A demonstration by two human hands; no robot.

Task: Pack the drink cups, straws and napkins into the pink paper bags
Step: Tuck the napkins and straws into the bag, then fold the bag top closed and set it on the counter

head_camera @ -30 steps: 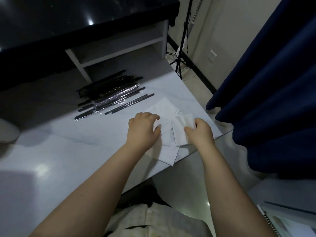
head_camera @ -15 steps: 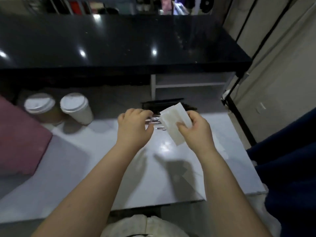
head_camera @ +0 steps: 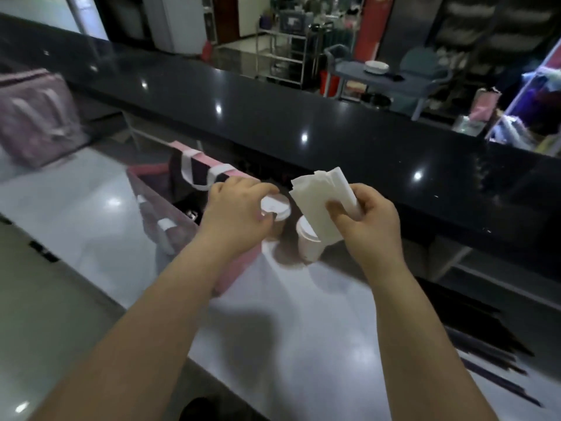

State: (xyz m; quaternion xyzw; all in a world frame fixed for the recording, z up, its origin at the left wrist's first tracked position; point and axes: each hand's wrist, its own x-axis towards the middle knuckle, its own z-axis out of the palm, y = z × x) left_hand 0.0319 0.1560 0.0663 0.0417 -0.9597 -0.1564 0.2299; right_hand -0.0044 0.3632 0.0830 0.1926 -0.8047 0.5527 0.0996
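My right hand (head_camera: 372, 227) is closed on a folded stack of white napkins (head_camera: 318, 202), held up above the white counter (head_camera: 303, 314). My left hand (head_camera: 235, 215) has its fingers curled with nothing visible in them; it hovers at the lid of a brown drink cup (head_camera: 276, 208). A white drink cup (head_camera: 306, 244) stands just right of that, partly behind the napkins. An open pink paper bag (head_camera: 148, 192) with white handles stands upright under and left of my left hand. Black straws (head_camera: 485, 344) lie at the right edge.
A second pink bag (head_camera: 30, 117) stands at the far left on the counter. A raised glossy black bar top (head_camera: 303, 123) runs across behind the work surface, with a shelf under it. Beyond it are chairs, racks and a table.
The view has swung left from the straws and napkin pile to the cups and the open bag. My right hand lifted the napkins off the counter and carried them along; my left hand moved with it.
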